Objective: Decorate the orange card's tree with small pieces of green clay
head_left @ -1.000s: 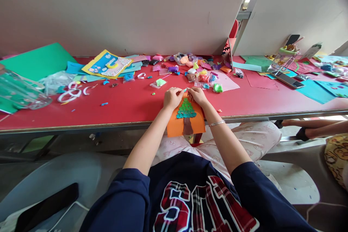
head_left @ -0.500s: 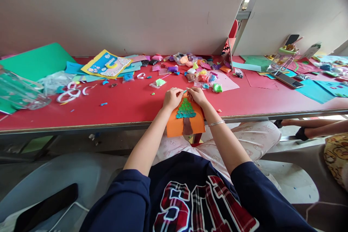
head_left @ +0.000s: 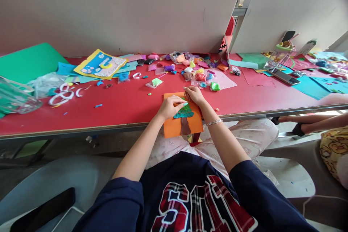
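Observation:
An orange card (head_left: 172, 127) lies at the front edge of the red table (head_left: 122, 105) and overhangs it toward my lap. It bears a green clay tree (head_left: 185, 111) with a brown trunk (head_left: 185, 127). My left hand (head_left: 170, 107) lies on the card, fingers flat and together, the tips touching the tree's left side. My right hand (head_left: 193, 95) is at the top of the tree with its fingers bent in a pinch. What they hold is hidden. A silver bangle (head_left: 214, 122) sits on my right wrist.
Small bags of coloured clay (head_left: 198, 76) lie just beyond the card, with a green lump (head_left: 215, 86) to the right. Coloured paper sheets (head_left: 100, 64), white paper curls (head_left: 63, 94) and a clear container (head_left: 13, 98) fill the left. A phone (head_left: 282, 76) and another person's arm (head_left: 312, 123) are at the right.
My left hand has come down from the card's top edge and now lies on the card beside the tree. My right hand stays at the treetop. The view has shifted slightly.

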A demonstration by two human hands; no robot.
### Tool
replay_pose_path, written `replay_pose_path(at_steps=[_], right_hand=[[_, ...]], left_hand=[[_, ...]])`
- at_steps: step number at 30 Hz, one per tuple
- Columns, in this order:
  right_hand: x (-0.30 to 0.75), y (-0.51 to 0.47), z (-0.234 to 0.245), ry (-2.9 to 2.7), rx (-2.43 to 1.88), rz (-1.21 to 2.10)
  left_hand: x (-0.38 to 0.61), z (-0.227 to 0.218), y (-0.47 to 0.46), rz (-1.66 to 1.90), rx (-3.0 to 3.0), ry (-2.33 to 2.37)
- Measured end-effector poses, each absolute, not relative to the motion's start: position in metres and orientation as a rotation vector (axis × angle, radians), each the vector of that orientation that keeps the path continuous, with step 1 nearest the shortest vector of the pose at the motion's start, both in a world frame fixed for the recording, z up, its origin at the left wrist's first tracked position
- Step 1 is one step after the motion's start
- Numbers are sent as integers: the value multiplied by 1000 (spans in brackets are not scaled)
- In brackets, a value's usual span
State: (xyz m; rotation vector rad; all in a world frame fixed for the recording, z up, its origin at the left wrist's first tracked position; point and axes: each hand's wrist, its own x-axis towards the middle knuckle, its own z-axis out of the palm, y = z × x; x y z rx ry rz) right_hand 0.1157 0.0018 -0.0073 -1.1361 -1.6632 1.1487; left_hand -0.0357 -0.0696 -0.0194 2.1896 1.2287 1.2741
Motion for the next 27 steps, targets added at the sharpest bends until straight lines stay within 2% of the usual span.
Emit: replay_pose_path(at_steps=[9,27], right_hand=[[116,1,-7,-1682,-1123,1140],[115,1,-7,-1647,-1136,1179]], left_hand=[[-56,-19,-85,1188,2139,1370],[-58,-20,-86,1140,2171,1301]])
